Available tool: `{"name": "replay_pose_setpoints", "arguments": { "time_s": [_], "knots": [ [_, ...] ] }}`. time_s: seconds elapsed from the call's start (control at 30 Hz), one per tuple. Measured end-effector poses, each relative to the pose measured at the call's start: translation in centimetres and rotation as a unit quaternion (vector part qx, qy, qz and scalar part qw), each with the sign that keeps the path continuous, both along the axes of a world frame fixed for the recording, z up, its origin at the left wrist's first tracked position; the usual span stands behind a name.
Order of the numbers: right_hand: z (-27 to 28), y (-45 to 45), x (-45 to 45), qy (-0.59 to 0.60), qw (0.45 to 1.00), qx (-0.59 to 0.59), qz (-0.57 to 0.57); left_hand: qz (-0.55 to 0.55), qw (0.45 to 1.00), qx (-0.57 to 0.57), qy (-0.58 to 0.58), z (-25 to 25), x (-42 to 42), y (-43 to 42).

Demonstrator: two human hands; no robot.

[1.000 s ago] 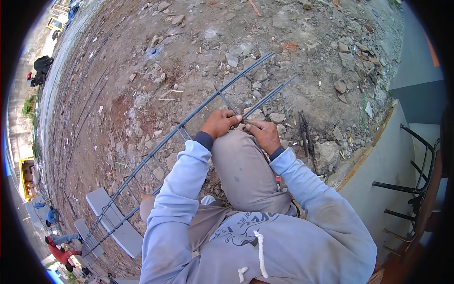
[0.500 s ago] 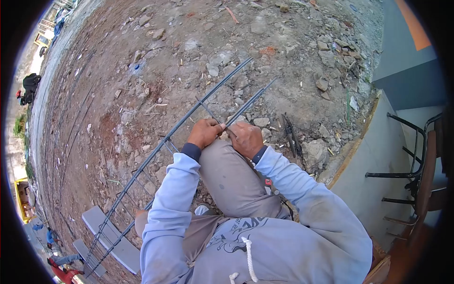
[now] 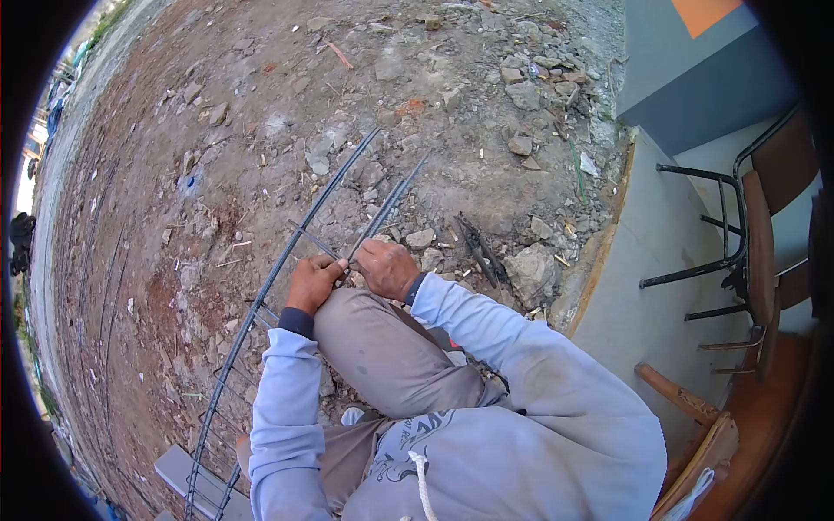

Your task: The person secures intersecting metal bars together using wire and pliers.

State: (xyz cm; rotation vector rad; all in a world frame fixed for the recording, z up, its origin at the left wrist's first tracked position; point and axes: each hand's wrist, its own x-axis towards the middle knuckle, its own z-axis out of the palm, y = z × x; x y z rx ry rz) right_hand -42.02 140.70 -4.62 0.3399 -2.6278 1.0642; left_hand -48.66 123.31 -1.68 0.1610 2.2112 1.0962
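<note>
Left hand and right hand pinch a rebar cage above one knee, seemingly to steady it.

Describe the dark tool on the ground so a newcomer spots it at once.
Start at the pale floor under the chairs and go left in view to the big rock. The tool lies just left of that, toward the right hand. Its dark, slim, two-armed shape sets it apart from the pale, chunky stones around it.
</note>
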Motion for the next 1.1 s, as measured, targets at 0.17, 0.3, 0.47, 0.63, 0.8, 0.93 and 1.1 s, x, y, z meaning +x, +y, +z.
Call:
{"name": "replay_pose_setpoints", "arguments": {
  "time_s": [0.17, 0.3, 0.47, 0.63, 0.8, 0.93, 1.1],
  "knots": [
    [0.1, -0.3, -0.3, -0.036, 0.999, 0.008, 0.007, 0.001, 1.0, 0.02, -0.003, 0.4, 0.2, 0.0],
    [-0.1, -0.8, -0.4, -0.141, 0.989, -0.025, -0.027, 0.004, 1.0, 0.029, 0.006, 0.2, 0.2, -0.1],
    [-0.4, -0.9, -1.3, -0.279, 0.949, -0.131, -0.06, 0.015, 0.999, 0.031, 0.006, 0.5, 0.1, 0.1],
    [-0.8, -0.8, -1.5, -0.346, 0.91, -0.213, -0.085, 0.013, 1.0, 0.024, 0.003, 0.3, 0.0, -0.1],
    [-0.5, 2.2, 1.2, -0.289, 0.916, -0.256, -0.112, 0.012, 1.0, 0.012, 0.025, 0.9, 0.2, -0.1],
    [-6.9, 10.0, 6.6, -0.305, 0.895, 0.098, -0.312, 0.014, 0.999, 0.003, 0.037, 0.8, 0.3, 0.0],
    [-12.2, 13.6, 12.6, -0.41, 0.785, 0.238, -0.4, 0.003, 1.0, -0.011, 0.023, 1.1, 0.0, 0.3]
  ]
}}
